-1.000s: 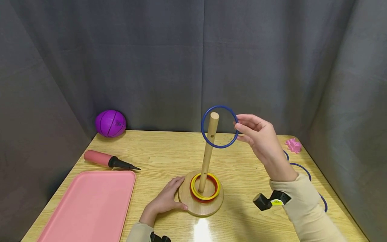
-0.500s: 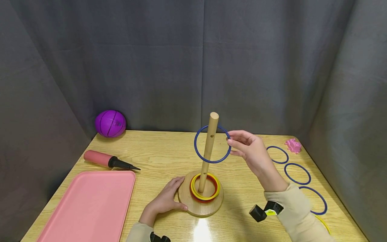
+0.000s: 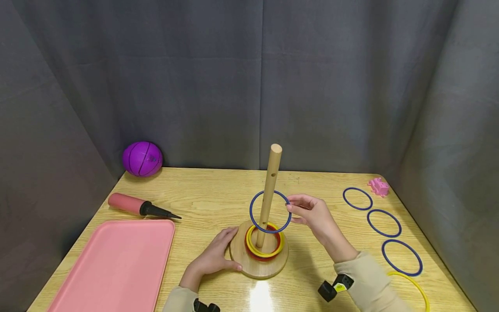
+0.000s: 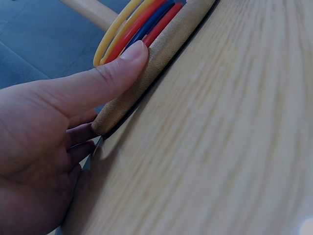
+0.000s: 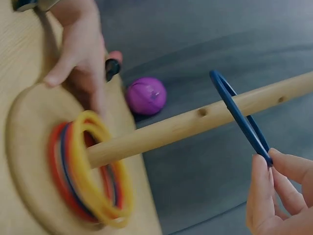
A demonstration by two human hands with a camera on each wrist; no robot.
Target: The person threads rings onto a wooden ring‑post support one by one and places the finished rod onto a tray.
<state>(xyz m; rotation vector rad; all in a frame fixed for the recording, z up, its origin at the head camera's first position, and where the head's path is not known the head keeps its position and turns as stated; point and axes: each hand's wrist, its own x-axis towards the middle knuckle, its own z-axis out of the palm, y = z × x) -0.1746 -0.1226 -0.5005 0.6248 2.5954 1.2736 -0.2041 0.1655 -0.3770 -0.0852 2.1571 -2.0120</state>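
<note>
My right hand pinches a thin blue ring by its right side, between thumb and fingers. That ring encircles the wooden peg partway down the post, above the stacked rings. Around the peg's foot lie yellow rings on top, with red and blue rings beneath them. The peg rises from a round wooden base. My left hand grips the left edge of this base, thumb on the near side and fingers on the far side; the fingers are partly hidden in the left wrist view.
Three blue rings and a yellow ring lie at the right, near a small pink toy. To the left are a pink tray, a red and black hand pump and a purple ball. Grey curtains surround the table.
My right hand has brought the blue ring down from the peg's top to around its lower half. The left hand stays on the base.
</note>
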